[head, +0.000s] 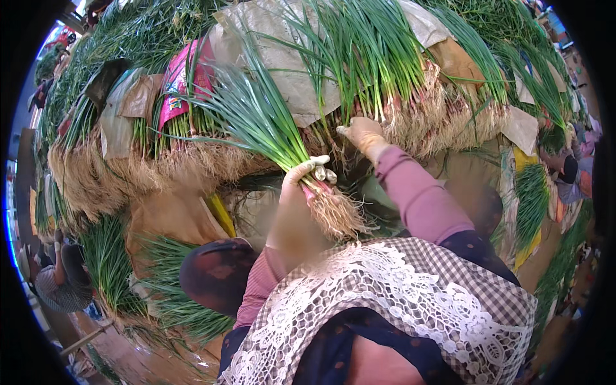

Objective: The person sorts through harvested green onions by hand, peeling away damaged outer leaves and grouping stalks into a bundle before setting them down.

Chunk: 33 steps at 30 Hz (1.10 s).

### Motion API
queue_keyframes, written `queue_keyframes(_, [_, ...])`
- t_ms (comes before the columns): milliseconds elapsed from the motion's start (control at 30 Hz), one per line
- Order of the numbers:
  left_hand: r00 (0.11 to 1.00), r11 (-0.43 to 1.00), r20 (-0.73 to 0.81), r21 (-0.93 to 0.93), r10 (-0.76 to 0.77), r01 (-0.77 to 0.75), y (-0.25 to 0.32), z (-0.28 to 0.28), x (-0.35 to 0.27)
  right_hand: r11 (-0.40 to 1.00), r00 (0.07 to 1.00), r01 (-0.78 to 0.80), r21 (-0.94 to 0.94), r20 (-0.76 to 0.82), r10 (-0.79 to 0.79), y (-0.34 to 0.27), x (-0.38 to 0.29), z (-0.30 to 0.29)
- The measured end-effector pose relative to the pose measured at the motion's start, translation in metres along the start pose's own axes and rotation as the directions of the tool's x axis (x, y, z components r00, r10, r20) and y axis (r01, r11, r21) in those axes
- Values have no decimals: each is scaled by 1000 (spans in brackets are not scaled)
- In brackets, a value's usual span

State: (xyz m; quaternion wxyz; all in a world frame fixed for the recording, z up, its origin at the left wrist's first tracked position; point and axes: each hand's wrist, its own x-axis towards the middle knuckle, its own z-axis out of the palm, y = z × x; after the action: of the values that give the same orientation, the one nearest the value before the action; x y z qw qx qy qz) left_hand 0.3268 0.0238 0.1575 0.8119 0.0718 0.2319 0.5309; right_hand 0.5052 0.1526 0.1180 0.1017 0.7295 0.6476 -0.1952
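My gloved left hand [310, 174] is wrapped around a bunch of long green allium plants [274, 125], probably green garlic. The hand closes just above their reddish stem bases. The leaves fan up and to the left, and a tangle of pale roots [339, 214] hangs below toward my lap. My right hand [363, 134], in a pale glove, reaches to the root end of a long pile of similar plants [375, 62]. Its fingertips are at the stems there; whether they pinch one cannot be made out.
Sheets of pale sacking [308, 91] and a pink printed bag [190, 77] lie over the pile. Loose bunches [180, 284] rest left of my knee, others [532, 202] at right. One person [62, 274] sits at far left; another [572, 166] at far right.
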Motion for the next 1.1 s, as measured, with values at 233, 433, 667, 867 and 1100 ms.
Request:
queue_keyframes(233, [959, 951, 162, 167, 232, -258, 27, 31, -15, 995, 981, 69, 66, -183, -56, 15, -27, -12])
queue_keyframes(433, [971, 966, -6, 108, 238, -236, 32, 18, -14, 862, 834, 506, 29, -273, -480, 2, -59, 12])
queue_keyframes(667, [948, 948, 3, 28, 318, -318, 37, 14, -21, 666, 502, 715, 215, -821, -274, 32, 0, -9])
queue_keyframes(867, [904, 907, 130, 57, 408, -418, 38, 24, -21, 509, 476, 860, -44, 434, -765, 12, -69, 21])
queue_keyframes(1100, [970, 973, -95, -41, 224, -229, 17, 17, -11, 927, 747, 372, 41, -606, -272, 17, 35, -39])
